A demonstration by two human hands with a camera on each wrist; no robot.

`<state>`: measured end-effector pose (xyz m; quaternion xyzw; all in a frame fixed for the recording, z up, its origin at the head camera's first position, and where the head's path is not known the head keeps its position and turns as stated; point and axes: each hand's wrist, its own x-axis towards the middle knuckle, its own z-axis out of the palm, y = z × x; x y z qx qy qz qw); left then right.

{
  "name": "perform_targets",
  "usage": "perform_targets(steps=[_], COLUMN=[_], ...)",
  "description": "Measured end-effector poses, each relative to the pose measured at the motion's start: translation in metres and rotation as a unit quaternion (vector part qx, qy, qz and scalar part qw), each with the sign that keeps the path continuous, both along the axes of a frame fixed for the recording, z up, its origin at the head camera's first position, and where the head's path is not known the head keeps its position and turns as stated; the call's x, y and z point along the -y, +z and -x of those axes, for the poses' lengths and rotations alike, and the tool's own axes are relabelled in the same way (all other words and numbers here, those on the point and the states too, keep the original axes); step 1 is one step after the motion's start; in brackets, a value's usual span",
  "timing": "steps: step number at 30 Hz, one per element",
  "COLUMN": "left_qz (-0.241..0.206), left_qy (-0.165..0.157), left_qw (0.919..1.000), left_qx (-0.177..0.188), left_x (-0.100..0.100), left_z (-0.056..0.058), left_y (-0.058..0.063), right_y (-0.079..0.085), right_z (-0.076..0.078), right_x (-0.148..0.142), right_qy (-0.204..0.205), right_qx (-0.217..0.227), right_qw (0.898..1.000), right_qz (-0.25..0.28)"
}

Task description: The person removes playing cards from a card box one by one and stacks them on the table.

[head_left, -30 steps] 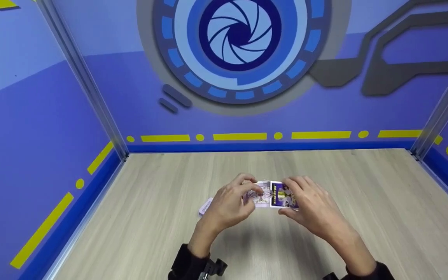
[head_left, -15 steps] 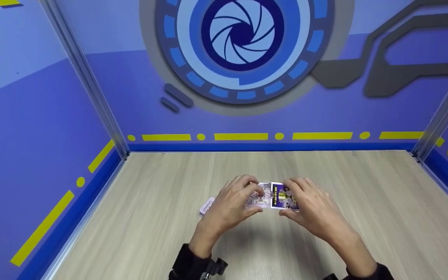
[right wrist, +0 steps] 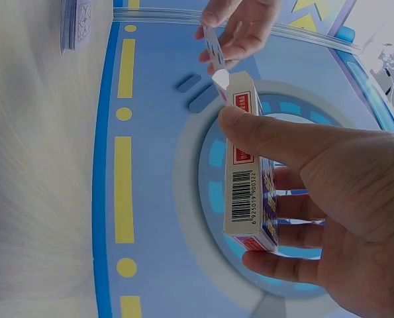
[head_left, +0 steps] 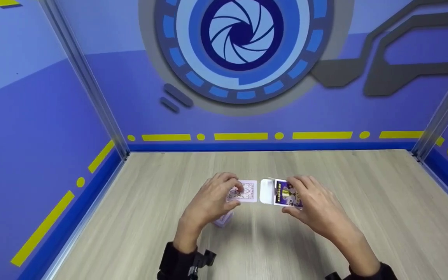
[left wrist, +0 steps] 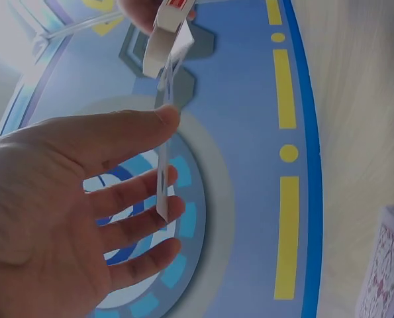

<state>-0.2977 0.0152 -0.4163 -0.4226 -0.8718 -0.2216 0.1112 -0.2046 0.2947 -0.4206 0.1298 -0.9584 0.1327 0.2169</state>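
Observation:
My left hand (head_left: 209,199) pinches a thin packet of pink-patterned playing cards (head_left: 249,191) between thumb and fingers. In the left wrist view those cards (left wrist: 162,179) are seen edge-on. Across from them, my right hand (head_left: 319,206) grips a purple and white card box (head_left: 285,194). Its white end flap (head_left: 266,191) stands open toward the cards, with a small gap between in the head view. A barcode on the box's side (right wrist: 244,195) shows in the right wrist view. Both cards and box are held above the table.
A deck of patterned cards (head_left: 223,219) lies on the wooden table (head_left: 161,186), partly behind my left hand and forearm. Blue printed walls (head_left: 247,120) with metal corner posts (head_left: 91,89) close off the back and sides.
My left hand has drawn left with the cards, out of the box, so its white flap now shows. The right hand with the box has shifted slightly right. More of the table deck is uncovered.

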Motion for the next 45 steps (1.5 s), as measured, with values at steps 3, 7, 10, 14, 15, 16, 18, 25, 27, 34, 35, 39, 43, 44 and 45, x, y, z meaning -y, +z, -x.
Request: perform_targets(steps=[3,7,10,14,15,16,18,25,27,34,35,39,43,44,45], left_qz=[0.010,0.038,0.065,0.090,0.092,0.094,0.097,0.102,0.100,0.103,0.105,0.115,0.116,0.116,0.115], left_qy=[0.013,0.042,0.069,0.091,0.094,0.095,0.098,0.099,0.100,0.132,0.136,0.147,0.143,0.142,0.142], left_qw=[0.9997,0.9963,0.9903,0.9840,0.9827,0.9817,0.9799,0.9754,0.9738,0.9598,0.9578,0.9507,0.9523,0.9527,0.9531], left_qx=[0.016,0.065,0.102,0.124,0.130,0.135,0.144,0.169,0.178,0.225,0.231,0.248,0.243,0.242,0.242], left_x=[0.007,0.012,0.013,0.014,0.014,0.014,0.014,0.017,0.019,0.020,0.020,0.021,0.023,0.023,0.023], left_z=[0.003,0.007,0.010,0.013,0.015,0.016,0.018,0.025,0.025,0.026,0.027,0.027,0.029,0.030,0.030], left_y=[-0.001,-0.006,-0.011,-0.016,-0.017,-0.018,-0.020,-0.032,-0.036,-0.044,-0.045,-0.049,-0.053,-0.054,-0.055], right_y=[0.000,0.000,0.000,0.001,0.001,0.001,0.002,0.002,0.002,0.001,0.001,0.001,0.001,0.000,0.000], right_z=[0.000,-0.001,-0.001,0.000,0.000,0.000,0.001,0.000,0.000,0.002,0.002,0.002,0.002,0.002,0.002], right_x=[0.000,0.000,0.001,0.000,0.000,0.000,-0.001,0.000,0.000,0.000,0.000,0.001,0.001,0.001,0.001], right_qy=[0.000,0.000,0.001,0.004,0.004,0.004,0.004,0.005,0.005,0.008,0.008,0.007,0.009,0.009,0.009], right_qx=[-0.001,0.002,0.004,0.001,0.000,-0.002,-0.004,-0.001,-0.001,-0.008,-0.008,-0.005,-0.006,-0.006,-0.007], right_qw=[1.000,1.000,1.000,1.000,1.000,1.000,1.000,1.000,1.000,1.000,1.000,1.000,1.000,1.000,1.000], right_qz=[0.003,0.008,0.008,0.005,0.004,0.004,0.003,0.006,0.007,0.003,0.002,0.003,0.004,0.004,0.005])
